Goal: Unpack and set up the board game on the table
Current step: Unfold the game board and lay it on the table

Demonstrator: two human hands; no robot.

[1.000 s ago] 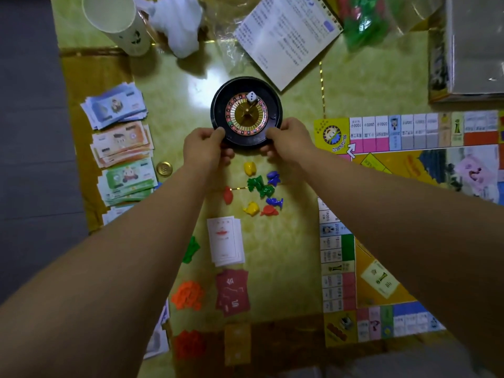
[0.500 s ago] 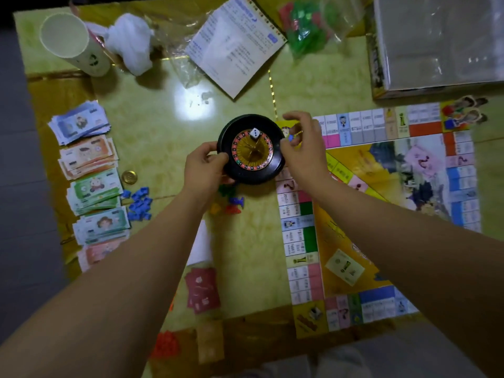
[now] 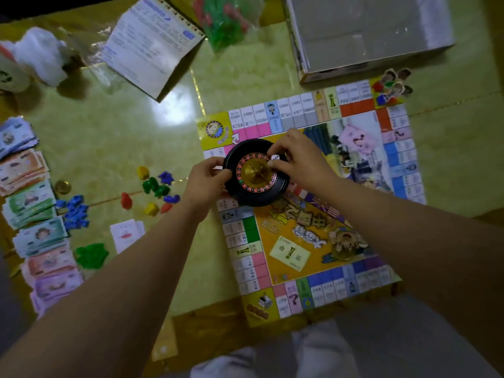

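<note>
One roulette wheel [image 3: 255,175], black with a gold centre, sits over the upper-left part of the single game board [image 3: 313,241] on the bench [image 3: 122,137]. One white die [image 3: 275,157] lies at the wheel's upper-right rim. The left hand [image 3: 208,181] holds the wheel's left edge, fingers curled against the rim; the right hand [image 3: 297,156] reaches over the upper-right rim, its fingers [image 3: 274,165] drawn together close by the die, though contact with the die cannot be confirmed. Left of the board lie eight loose player tokens [image 3: 155,186]: two yellow, two red, two green, two blue, one green partly overlapped. One gold coin [image 3: 62,186], one heap of blue pieces [image 3: 75,211], one heap of green pieces [image 3: 91,255] and one white card stack [image 3: 126,234] lie nearby. Banknote stacks [image 3: 30,203] run down the left edge, at least seven. One instruction sheet [image 3: 150,45], one bag of red and green pieces [image 3: 223,20] and one open box [image 3: 365,34] occupy the far side. Against half a second ago, the wheel has shifted from beside the board onto it, and the right hand has moved in over the rim.
</note>
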